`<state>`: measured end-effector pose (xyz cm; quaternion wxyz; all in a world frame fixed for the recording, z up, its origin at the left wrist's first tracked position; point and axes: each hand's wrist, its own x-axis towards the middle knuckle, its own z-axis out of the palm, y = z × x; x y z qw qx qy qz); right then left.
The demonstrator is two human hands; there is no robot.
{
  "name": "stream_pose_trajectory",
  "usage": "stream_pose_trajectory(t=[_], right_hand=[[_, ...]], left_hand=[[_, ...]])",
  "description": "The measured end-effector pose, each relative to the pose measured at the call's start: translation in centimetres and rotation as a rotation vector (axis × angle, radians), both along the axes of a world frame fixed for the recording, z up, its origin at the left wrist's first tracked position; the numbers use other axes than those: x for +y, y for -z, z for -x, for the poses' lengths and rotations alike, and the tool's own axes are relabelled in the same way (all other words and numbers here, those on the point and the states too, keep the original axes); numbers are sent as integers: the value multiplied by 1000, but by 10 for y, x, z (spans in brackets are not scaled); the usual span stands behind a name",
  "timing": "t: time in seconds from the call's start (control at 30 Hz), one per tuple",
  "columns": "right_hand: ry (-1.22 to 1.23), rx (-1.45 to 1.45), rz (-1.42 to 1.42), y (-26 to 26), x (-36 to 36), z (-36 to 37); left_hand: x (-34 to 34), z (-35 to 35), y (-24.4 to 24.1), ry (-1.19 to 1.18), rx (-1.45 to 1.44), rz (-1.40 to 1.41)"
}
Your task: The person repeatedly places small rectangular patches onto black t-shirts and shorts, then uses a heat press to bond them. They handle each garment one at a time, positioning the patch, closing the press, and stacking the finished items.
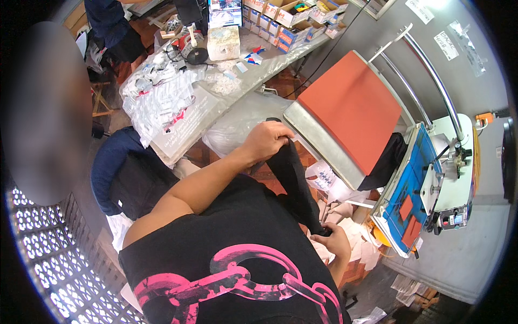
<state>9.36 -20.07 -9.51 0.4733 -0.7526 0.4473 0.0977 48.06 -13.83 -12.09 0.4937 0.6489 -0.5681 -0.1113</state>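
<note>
A length of black fabric point(293, 178) is stretched between my two hands in front of my black shirt with its pink chain print. My left hand point(269, 139) pinches the upper end of the cloth, close to the near edge of a heat press platen with an orange pad point(352, 109). Lower and to the right, my right hand point(334, 241) grips the other end, with its fingers curled around a bunched part. More black fabric point(386, 162) hangs at the right side of the platen.
At right stands a heat press machine point(453, 182) with a blue-covered platen point(404, 202). A plastic-covered table point(259, 77) bears small clear packets point(166, 97) and boxes point(291, 36). Paper sheets point(356, 235) litter the floor. A dark chair point(133, 174) stands left; another person point(109, 28) is behind it.
</note>
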Motion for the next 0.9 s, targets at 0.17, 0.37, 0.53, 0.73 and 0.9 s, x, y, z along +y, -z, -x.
stream_pose_trajectory(t=[0.17, 0.37, 0.53, 0.73, 0.9], right_hand=[[49, -19, 21, 7, -12, -1], [163, -302, 36, 23, -25, -1], [302, -471, 39, 1, -20, -16], [259, -370, 5, -5, -3, -14], [385, -442, 0, 19, 6, -4]], left_hand=[[10, -6, 1, -11, 19, -74], [12, -7, -17, -75, 162, 34], [13, -22, 2, -91, -19, -318], [40, -17, 68, 142, 91, -722], [76, -11, 81, 409, 277, -1042]])
